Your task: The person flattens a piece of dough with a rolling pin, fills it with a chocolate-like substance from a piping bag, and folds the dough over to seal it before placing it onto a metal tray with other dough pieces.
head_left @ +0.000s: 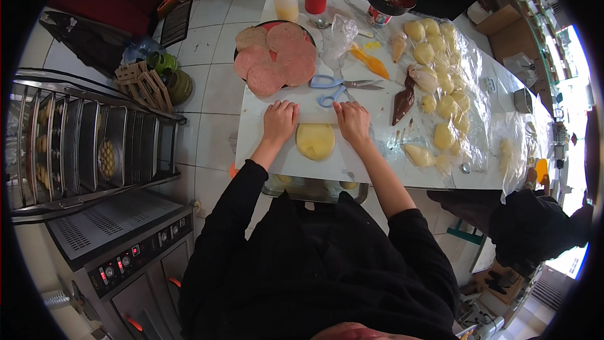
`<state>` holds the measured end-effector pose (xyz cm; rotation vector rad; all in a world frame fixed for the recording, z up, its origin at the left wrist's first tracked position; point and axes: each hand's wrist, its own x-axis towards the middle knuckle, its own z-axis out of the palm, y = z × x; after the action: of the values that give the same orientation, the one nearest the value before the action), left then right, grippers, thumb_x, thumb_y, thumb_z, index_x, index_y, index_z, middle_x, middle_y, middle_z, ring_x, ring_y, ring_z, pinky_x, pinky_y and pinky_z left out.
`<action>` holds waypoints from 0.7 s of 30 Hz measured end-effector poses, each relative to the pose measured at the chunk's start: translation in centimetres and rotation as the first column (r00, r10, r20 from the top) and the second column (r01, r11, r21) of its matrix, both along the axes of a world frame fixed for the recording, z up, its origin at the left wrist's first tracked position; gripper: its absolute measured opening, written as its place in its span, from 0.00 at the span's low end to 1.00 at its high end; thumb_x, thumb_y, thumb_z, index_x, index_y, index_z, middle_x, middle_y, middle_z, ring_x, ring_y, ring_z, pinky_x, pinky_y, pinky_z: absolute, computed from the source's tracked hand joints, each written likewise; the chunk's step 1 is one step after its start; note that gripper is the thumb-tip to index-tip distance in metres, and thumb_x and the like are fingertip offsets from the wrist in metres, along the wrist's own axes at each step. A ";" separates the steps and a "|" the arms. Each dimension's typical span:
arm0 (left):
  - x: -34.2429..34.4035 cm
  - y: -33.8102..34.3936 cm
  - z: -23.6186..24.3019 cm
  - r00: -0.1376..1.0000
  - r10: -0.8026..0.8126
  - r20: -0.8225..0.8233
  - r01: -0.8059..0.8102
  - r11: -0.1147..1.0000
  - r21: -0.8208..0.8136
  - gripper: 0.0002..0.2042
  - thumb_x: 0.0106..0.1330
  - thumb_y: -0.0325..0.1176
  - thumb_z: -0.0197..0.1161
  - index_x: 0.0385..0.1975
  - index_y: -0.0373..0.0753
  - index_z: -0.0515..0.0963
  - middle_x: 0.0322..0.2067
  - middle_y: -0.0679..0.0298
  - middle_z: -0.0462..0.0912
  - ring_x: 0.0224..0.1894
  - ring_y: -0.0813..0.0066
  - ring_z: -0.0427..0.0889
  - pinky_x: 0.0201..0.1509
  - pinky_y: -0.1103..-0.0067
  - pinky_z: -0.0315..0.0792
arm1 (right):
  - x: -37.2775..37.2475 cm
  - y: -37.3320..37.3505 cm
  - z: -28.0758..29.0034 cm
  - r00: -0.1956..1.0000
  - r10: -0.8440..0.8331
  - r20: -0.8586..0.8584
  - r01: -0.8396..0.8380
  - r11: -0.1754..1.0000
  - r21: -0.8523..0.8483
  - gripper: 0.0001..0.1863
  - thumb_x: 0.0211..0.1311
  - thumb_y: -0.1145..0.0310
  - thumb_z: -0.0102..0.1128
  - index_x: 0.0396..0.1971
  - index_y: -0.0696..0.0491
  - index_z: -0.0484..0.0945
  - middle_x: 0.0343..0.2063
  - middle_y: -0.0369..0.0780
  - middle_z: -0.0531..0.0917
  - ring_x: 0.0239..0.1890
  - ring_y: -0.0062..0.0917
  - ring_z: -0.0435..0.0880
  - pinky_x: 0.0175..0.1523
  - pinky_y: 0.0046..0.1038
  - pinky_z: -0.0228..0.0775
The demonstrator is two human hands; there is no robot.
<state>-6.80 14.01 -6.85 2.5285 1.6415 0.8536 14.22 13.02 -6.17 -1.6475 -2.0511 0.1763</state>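
The left hand [280, 121] and right hand [353, 119] grip a pale rod [318, 116]; flattened dough [315, 143] lies on its near side, scissors [352, 84] just beyond, meat slices [293, 66] farther left, dough balls [448, 107] rightward.

- Reaches forward with left arm [220, 217] and right arm [412, 233], baring more forearm [385, 176] on the right.
- Holds left hand [280, 119] palm down.
- Holds right hand [352, 121] likewise, level with and apart from the left.
- Seems to bend fingers [290, 107] loosely, though too small for certainty.
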 end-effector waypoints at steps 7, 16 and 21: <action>-0.5 -3.5 1.3 1.000 0.031 -0.001 -0.031 0.994 -0.104 0.06 0.56 0.34 0.56 0.30 0.40 0.73 0.32 0.64 0.72 0.37 0.65 0.71 0.42 0.68 0.62 | -0.5 -4.0 1.7 0.999 -0.015 0.046 0.018 0.997 -0.074 0.12 0.58 0.58 0.54 0.30 0.51 0.74 0.32 0.38 0.75 0.39 0.33 0.72 0.45 0.38 0.59; 0.8 -6.6 0.9 0.984 0.120 -0.135 -0.120 0.993 0.005 0.24 0.56 0.36 0.57 0.53 0.36 0.65 0.51 0.52 0.67 0.53 0.58 0.66 0.59 0.64 0.55 | -2.0 -6.7 0.9 0.964 -0.056 0.262 0.076 0.995 -0.068 0.31 0.63 0.52 0.42 0.62 0.53 0.55 0.63 0.40 0.56 0.67 0.31 0.48 0.67 0.49 0.30; -0.7 -14.6 0.1 0.997 0.017 -0.072 -0.027 0.990 -0.141 0.22 0.57 0.32 0.56 0.53 0.39 0.66 0.51 0.60 0.69 0.52 0.64 0.68 0.60 0.68 0.56 | -1.8 -14.9 1.7 0.977 0.063 0.204 -0.016 0.974 -0.224 0.31 0.63 0.55 0.42 0.63 0.54 0.52 0.64 0.40 0.55 0.67 0.31 0.48 0.68 0.44 0.29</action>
<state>-7.45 -0.58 -6.71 2.4756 1.6865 0.6304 12.40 -1.88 -4.49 -1.8259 -2.2942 0.2636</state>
